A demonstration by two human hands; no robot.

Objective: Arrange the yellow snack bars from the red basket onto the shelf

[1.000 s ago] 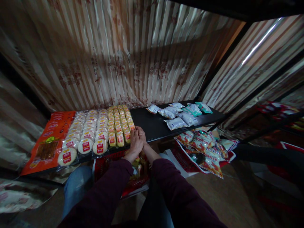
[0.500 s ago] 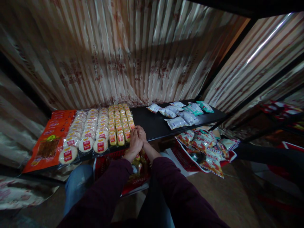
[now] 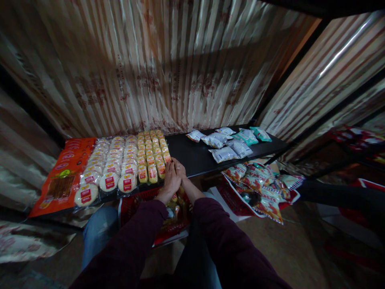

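Close together at the front of the shelf are my left hand [image 3: 171, 179] and my right hand [image 3: 179, 167], both with fingers closed. Their fingertips meet at the front of the rightmost column of small wrapped yellow cakes [image 3: 152, 174], next to a cake [image 3: 167, 157]. The hands hide whatever lies between the fingers. Several columns of small yellow cakes stand side by side to their left. Beyond these run columns of larger round pale cakes [image 3: 126, 183] in clear wrappers with red labels.
A large orange packet [image 3: 64, 160] lies at the left end of the black shelf [image 3: 192, 154]. White and green packets [image 3: 224, 154] lie further right. Below the shelf are a red box [image 3: 141, 216] between my knees and a box of orange-and-white snack bags [image 3: 257, 176]. Corrugated sheeting [image 3: 168, 72] stands behind.
Almost nothing differs. Both hands stay together at the same cake column, and the view has shifted very slightly.
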